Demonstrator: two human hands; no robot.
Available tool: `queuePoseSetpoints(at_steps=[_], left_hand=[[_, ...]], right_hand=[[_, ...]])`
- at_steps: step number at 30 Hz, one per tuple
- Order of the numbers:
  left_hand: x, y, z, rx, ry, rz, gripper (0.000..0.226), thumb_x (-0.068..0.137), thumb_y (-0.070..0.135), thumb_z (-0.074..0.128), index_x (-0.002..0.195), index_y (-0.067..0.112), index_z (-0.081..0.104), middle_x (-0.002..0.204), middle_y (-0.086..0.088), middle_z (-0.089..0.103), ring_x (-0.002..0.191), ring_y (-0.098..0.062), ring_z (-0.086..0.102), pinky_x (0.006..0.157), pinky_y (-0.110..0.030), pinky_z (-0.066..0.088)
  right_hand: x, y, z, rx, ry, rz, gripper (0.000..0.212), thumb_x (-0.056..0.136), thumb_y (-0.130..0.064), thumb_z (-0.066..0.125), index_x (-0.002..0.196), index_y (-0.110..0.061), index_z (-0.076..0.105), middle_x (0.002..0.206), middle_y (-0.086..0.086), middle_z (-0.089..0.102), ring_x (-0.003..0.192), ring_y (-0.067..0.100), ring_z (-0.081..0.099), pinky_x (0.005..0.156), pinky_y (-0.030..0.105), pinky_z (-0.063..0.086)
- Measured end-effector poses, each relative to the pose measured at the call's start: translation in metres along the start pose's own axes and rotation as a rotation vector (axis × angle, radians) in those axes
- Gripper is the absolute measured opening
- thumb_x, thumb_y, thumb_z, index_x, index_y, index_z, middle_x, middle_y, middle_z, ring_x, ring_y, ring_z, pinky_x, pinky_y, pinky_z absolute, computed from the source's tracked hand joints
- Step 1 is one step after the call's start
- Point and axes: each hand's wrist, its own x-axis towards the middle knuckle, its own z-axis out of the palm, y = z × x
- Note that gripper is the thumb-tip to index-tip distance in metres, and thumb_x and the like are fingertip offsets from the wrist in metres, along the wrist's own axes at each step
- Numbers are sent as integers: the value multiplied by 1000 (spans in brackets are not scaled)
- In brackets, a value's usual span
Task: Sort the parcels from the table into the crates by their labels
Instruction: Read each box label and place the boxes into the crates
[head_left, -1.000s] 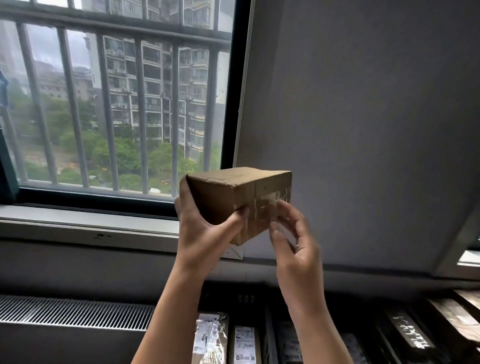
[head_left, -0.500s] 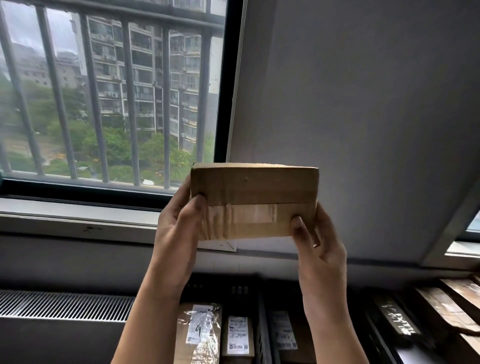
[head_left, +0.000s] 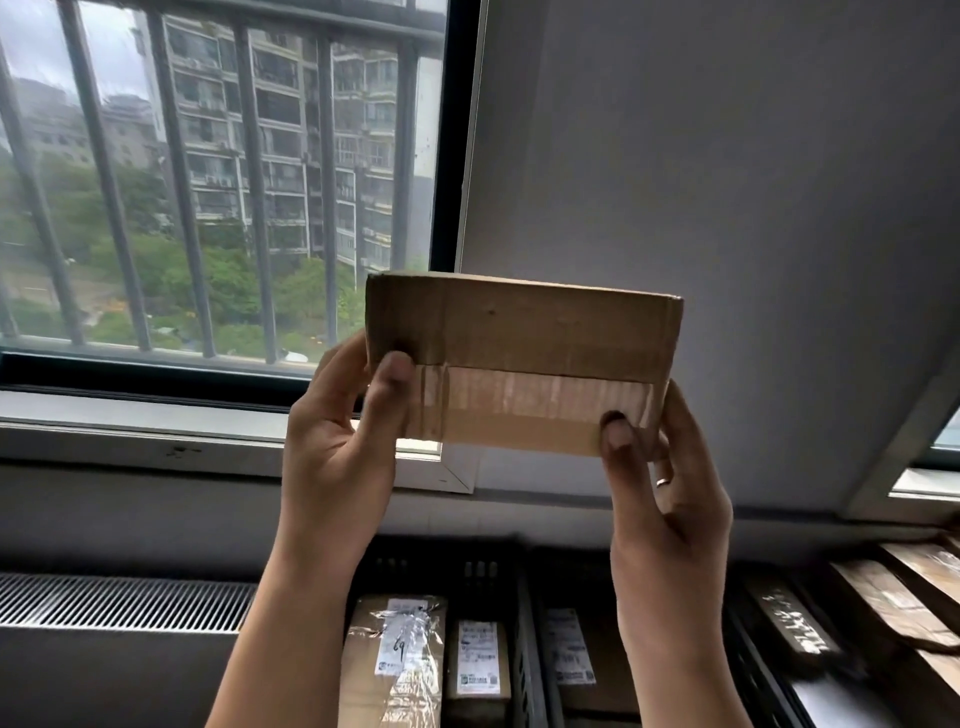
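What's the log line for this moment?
left hand: grips cardboard parcel, left end; right hand: grips right end; parcel: held up, no label on facing side; crates: below, partly filled

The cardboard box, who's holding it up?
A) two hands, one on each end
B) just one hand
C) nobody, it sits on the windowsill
A: the left hand grips the cardboard box at its left end and the right hand at its right end, up in the air.
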Motion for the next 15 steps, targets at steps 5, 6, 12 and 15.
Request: queuePoseSetpoints(at_steps=[5, 6, 12, 15], left_hand=[[-2, -5, 7, 10, -8, -41, 38, 85, 51, 69, 114, 26, 70, 108, -12, 65, 100, -23, 61, 95, -61, 49], [-2, -6, 8, -11, -6, -43, 35, 86, 49, 68, 112, 27, 71, 107, -13, 65, 98, -23, 61, 90, -55, 52], [-3, -15, 9, -267, -12, -101, 25, 85, 41, 73, 107, 29, 76, 97, 2, 73, 91, -16, 68, 83, -34, 59], [-4, -18, 6, -309, 24, -141, 39, 76, 53, 79, 106, 29, 77, 96, 4, 73, 87, -12, 70, 77, -33, 60]], right_hand=[[-2, 3, -4, 67, 34, 38, 52, 96, -44, 53, 140, -17, 58, 133, 7, 63, 127, 17, 60, 99, 26, 51], [-2, 3, -5, 86, 41, 41, 49, 101, -42, 47, 138, -13, 58, 130, 5, 65, 126, 17, 60, 101, 31, 50], [3, 10, -13, 8, 93, 20, 34, 103, -3, 52, 119, -29, 67, 117, 2, 69, 112, 20, 64, 93, 30, 52], [1, 9, -13, -28, 80, 111, 43, 86, -57, 67, 127, -47, 58, 142, -12, 54, 138, 7, 47, 105, 28, 45]])
